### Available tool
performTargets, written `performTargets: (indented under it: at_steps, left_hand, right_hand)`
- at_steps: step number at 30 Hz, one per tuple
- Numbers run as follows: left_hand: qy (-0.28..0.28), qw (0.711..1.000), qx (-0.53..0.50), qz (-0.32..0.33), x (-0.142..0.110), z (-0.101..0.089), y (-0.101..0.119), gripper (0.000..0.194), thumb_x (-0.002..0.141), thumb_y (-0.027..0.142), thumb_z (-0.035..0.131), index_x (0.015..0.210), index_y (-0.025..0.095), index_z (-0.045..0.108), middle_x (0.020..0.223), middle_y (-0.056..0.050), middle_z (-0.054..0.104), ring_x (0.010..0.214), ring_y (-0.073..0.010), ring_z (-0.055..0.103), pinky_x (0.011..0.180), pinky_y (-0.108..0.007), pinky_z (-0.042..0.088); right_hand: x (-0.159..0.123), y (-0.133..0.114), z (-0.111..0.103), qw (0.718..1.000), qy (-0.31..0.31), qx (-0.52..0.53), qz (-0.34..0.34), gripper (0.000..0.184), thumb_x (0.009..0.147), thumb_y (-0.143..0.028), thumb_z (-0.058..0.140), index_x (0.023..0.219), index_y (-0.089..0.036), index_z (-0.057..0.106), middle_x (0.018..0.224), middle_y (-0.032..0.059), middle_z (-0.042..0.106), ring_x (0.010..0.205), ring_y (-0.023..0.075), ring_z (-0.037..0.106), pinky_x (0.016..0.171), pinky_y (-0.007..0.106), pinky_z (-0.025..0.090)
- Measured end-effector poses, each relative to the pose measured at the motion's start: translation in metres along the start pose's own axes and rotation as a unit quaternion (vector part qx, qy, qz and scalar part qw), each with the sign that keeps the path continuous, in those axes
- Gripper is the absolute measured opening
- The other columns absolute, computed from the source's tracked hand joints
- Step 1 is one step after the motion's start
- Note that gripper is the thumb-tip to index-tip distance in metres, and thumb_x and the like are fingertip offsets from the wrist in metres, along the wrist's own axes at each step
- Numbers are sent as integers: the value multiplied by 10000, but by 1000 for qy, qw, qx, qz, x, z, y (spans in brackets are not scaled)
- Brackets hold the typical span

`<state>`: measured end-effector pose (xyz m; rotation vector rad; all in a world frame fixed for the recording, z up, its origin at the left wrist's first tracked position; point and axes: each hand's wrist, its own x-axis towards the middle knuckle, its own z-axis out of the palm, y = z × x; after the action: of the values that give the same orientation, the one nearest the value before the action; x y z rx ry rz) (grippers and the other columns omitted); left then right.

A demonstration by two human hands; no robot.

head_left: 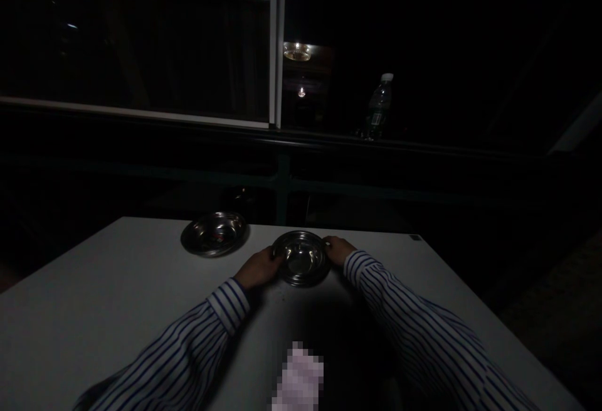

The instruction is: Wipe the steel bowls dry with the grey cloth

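Observation:
A shiny round metal bowl (301,263) with a wide rim is at the far middle of the white table. My left hand (259,268) grips its left rim, the thumb over the edge. On the opposite side my right hand (338,250) has its fingers closed on the right rim. The undersides of both hands are hidden, and dim light blurs the finger detail. Left of this bowl sits a second metal dish (215,234), tilted slightly, with small dark and reddish marks inside; neither hand touches it.
The white table (117,298) ends just behind the bowls. Beyond it are a dark ledge and a white-framed window (275,53). A clear plastic bottle (379,108) with a white cap stands on the ledge. A pixelated pinkish patch (298,379) shows at the near edge.

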<state>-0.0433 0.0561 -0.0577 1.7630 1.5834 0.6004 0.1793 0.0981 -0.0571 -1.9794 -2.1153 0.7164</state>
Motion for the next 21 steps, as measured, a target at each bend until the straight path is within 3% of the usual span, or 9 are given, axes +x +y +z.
performTargets:
  at_steps: [6,9,12,17,21]
  left_hand:
    - [-1,1000,23,15,0,0,-3,480,752,482,435,1041,152,630,1066,-130,669,999,-261,601,837,-305,416]
    - [24,1000,15,-2,2,-1,-9,534,746,488,435,1072,102,607,1114,-189,632,1053,-294,565,870,-332,384]
    - [31,999,-11,-18,5,1,-15,523,759,474,404,1000,67,629,1044,-213,650,1013,-306,576,843,-346,386]
    - [3,997,-82,-2,7,6,-21,397,751,417,402,761,118,663,810,-126,695,793,-239,617,710,-299,412]
    - [13,991,-134,-12,9,9,-25,369,729,403,422,697,112,646,732,-100,670,721,-210,583,669,-292,399]
  right_hand:
    - [1,4,-2,1000,18,-17,11,323,881,-369,484,1110,-150,545,1148,87,555,1033,200,540,891,425,430]
    - [1,8,-3,999,20,-20,19,316,879,-365,488,1104,-151,548,1156,86,552,1047,201,531,909,431,415]
    - [0,14,0,1000,4,-16,25,276,879,-364,489,1014,-144,586,1090,76,585,1014,188,548,899,415,421]
    - [1,23,4,999,-28,20,12,252,879,-355,494,943,-136,601,993,52,618,938,164,579,852,377,449]
    - [3,28,8,997,-41,61,28,294,889,-379,470,846,-119,600,814,21,627,747,122,601,734,318,488]
